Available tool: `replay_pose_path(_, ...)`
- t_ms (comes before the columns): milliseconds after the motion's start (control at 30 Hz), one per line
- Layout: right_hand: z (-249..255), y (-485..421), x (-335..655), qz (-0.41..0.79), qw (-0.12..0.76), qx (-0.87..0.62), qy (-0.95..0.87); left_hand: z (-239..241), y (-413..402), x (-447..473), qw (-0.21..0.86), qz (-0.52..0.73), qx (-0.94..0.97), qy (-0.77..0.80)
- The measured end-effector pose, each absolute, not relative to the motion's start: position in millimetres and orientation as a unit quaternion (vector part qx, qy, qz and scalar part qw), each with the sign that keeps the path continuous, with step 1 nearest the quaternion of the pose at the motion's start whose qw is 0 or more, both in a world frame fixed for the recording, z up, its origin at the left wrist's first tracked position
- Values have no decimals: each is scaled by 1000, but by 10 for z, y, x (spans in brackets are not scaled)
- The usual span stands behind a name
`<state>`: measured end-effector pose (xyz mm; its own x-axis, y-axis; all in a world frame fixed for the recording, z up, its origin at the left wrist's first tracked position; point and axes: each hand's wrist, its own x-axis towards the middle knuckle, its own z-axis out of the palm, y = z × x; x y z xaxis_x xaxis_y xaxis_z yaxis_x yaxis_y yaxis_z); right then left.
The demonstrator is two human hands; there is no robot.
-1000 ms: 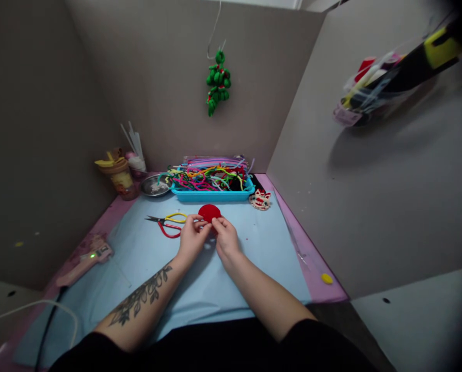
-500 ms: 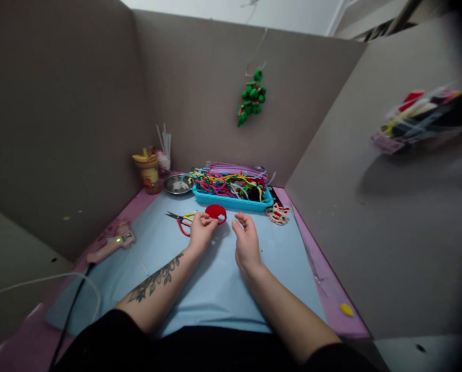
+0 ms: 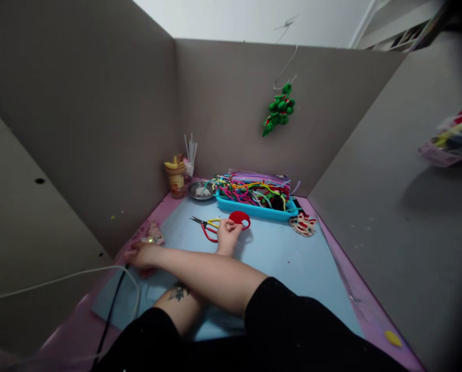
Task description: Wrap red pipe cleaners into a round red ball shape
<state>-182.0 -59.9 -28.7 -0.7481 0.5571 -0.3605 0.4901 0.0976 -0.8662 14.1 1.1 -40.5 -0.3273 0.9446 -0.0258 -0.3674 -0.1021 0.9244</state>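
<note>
- Red disc (image 3: 238,215): pinched in the left hand (image 3: 228,233), above the blue mat (image 3: 285,258).
- Glue gun (image 3: 156,237): well left of the disc, at the right hand (image 3: 141,255), whose arm (image 3: 211,275) crosses over the left forearm (image 3: 179,311); finger closure I cannot tell.

A small craft booth, looking like one place of a handicraft workshop.
Grey panels (image 3: 231,111) are standing around a pink table (image 3: 76,330), and a blue sheet (image 3: 269,263) is covering much of it. A blue tray (image 3: 254,208) is holding many colourful fuzzy stems (image 3: 246,191), scissors (image 3: 203,223) are lying near it, and a pink glue gun (image 3: 155,236) is showing a small light. A green ornament (image 3: 280,109) is hanging before the back panel. Whether the booth is standing in a home or a business, one cannot tell.
</note>
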Motion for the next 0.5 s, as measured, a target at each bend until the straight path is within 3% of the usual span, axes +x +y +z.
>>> replay_pose_path(100,-255,-502,-1843,513,60,-348,-782,-423,-2,178,505,663,315,453)
replay_pose_path(233,-50,-480,-1694,477,232,-351,-771,-441,-16,227,508,654,338,447)
replay_pose_path(367,263,-470,-1542,561,399,-313,-654,-433,-13,239,486,655,367,447)
replay_pose_path(500,633,-378,-1370,664,508,-294,-463,-424,14,214,463,663,372,455)
